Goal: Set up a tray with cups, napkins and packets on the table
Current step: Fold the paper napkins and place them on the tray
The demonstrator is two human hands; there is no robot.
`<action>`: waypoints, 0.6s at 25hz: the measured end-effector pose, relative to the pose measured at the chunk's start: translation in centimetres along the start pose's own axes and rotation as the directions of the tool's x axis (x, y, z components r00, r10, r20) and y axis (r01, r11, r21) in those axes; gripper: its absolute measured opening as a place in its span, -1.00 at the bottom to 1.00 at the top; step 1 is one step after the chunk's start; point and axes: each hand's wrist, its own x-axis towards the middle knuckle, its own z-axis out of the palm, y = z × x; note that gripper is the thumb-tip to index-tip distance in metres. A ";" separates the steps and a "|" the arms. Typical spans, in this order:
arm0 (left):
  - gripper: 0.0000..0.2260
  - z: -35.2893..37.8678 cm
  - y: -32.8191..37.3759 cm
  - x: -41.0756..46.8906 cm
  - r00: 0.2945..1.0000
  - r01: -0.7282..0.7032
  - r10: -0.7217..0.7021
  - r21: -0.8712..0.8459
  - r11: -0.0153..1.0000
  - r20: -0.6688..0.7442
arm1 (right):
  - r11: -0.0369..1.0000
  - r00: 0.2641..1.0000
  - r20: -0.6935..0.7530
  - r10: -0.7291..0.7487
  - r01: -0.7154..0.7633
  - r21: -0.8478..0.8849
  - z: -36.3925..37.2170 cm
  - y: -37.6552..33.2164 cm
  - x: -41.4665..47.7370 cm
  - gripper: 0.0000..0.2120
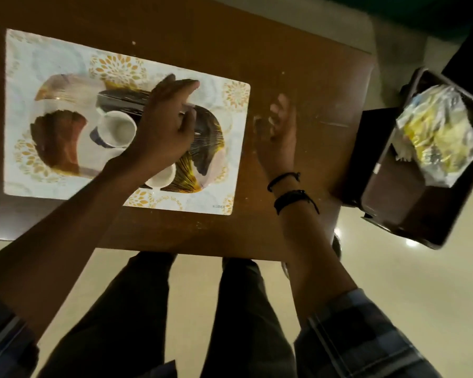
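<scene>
— Tray [66, 126] position?
— On patterned placemat [33, 64], wooden table [230, 36]. Two white cups [117, 129] aboard, one half hidden under the wrist; dark flat box [120, 100] behind them.
— Left hand [161, 132]?
— Over tray's right half, fingers spread, touching the box edge; grip not discernible.
— Right hand [277, 137]?
— Beside placemat, above bare table, fingers apart, blurred, empty.
— Packets [437, 137]?
— In dark container [410, 214], far right, off the table.

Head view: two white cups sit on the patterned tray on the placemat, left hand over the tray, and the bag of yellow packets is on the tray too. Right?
Not quite. The head view shows the bag of yellow packets off the table, in a dark box to the right. The rest holds: two white cups on the patterned tray, on the placemat, left hand over the tray.
</scene>
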 end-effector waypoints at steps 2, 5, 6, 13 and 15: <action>-0.60 2.0 2.5 -0.2 0.999 -0.046 0.045 0.069 0.997 0.028 | 0.996 0.989 -0.114 0.092 -0.089 0.029 -3.5 2.2 0.9 -0.42; -0.58 5.0 6.2 -0.3 0.987 -0.106 0.104 0.014 0.994 0.123 | 0.987 0.949 -0.276 0.153 -0.162 -0.011 -9.8 5.7 2.3 -0.43; -0.58 6.1 7.3 -0.3 0.983 -0.120 0.119 0.001 0.993 0.143 | 0.983 0.932 -0.321 0.171 -0.184 -0.011 -11.9 6.8 2.8 -0.47; -0.56 12.0 13.0 -0.2 0.963 -0.136 0.137 -0.017 0.990 0.232 | 0.819 0.739 -0.367 0.565 -0.446 0.362 -23.1 13.5 7.2 -0.61; -0.56 13.5 14.1 0.0 0.961 -0.124 0.128 -0.031 0.992 0.246 | 0.668 0.705 -0.197 0.681 -0.488 0.562 -24.7 14.8 8.1 -0.59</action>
